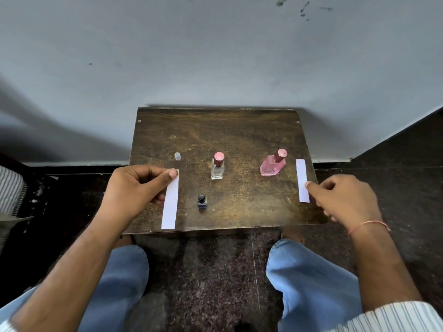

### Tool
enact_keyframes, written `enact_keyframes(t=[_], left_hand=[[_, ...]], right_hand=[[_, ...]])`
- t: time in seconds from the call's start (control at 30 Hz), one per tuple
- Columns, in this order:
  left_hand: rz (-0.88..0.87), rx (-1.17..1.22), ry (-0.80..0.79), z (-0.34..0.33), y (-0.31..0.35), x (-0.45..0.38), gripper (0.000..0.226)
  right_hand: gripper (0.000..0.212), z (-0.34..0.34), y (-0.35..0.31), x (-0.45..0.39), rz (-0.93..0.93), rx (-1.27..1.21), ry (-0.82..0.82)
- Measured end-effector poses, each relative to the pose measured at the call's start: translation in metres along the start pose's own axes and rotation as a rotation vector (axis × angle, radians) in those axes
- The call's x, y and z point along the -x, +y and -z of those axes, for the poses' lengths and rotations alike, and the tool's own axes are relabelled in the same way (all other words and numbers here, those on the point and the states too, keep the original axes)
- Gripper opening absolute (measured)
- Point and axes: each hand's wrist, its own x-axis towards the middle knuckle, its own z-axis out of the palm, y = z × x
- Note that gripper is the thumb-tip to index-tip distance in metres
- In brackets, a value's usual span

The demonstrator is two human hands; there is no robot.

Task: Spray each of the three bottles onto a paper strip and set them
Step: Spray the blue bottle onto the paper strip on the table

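My left hand [134, 188] pinches a strip [170, 200]; my right hand [345, 200], fingers loosely curled, touches a second strip [302, 180] on the table [239, 130]. Three bottles [217, 167] stand between them, seemingly unsprayed; next I should probably lift one and aim.

three upright bottles [217, 168] (one uncapped), two strips [170, 202]

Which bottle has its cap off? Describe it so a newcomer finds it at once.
On the small dark wooden table, look near the front edge, right of the paper strip that the left hand pinches. The small dark bottle stands there, shortest of the three, its nozzle bare, while the two behind it wear pink caps.
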Motion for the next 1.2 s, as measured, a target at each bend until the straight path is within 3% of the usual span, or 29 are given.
enact_keyframes(t=[0.1, 0.23, 0.37, 0.47, 0.6, 0.73, 0.8, 0.9, 1.03, 1.2], left_hand=[[0.011, -0.036, -0.011, -0.001, 0.001, 0.0, 0.014], [0.063, -0.06, -0.051, 0.0, -0.002, -0.001, 0.021], [0.106, -0.028, -0.101, -0.003, -0.003, 0.001, 0.021], [0.123, -0.001, -0.125, -0.004, -0.001, 0.002, 0.018], [0.142, 0.034, -0.155, -0.004, -0.001, 0.003, 0.015], [0.154, 0.079, -0.163, -0.004, -0.001, 0.006, 0.019], [0.179, 0.123, -0.172, -0.004, 0.0, 0.008, 0.021], [0.222, 0.226, -0.211, -0.007, 0.003, 0.011, 0.019], [0.247, 0.292, -0.254, -0.012, 0.006, 0.014, 0.018], [0.241, 0.322, -0.29, -0.014, 0.006, 0.015, 0.022]], right_hand=[[0.028, 0.002, -0.019, 0.014, 0.234, -0.076, 0.18], [0.014, -0.028, -0.063, 0.052, 0.603, -0.32, -0.059], [0.051, -0.079, -0.096, 0.074, 0.865, -0.226, -0.226], [0.057, -0.104, -0.105, 0.077, 0.876, -0.104, -0.173], [0.036, -0.114, -0.105, 0.072, 0.89, -0.123, -0.123], [0.017, -0.118, -0.105, 0.068, 0.772, -0.364, -0.157], [0.01, -0.117, -0.11, 0.074, 0.64, -0.595, -0.298], [0.014, -0.116, -0.121, 0.084, 0.489, -0.851, -0.466], [0.025, -0.12, -0.125, 0.088, 0.571, -0.778, -0.328], [0.026, -0.12, -0.126, 0.089, 0.493, -0.823, -0.361]])
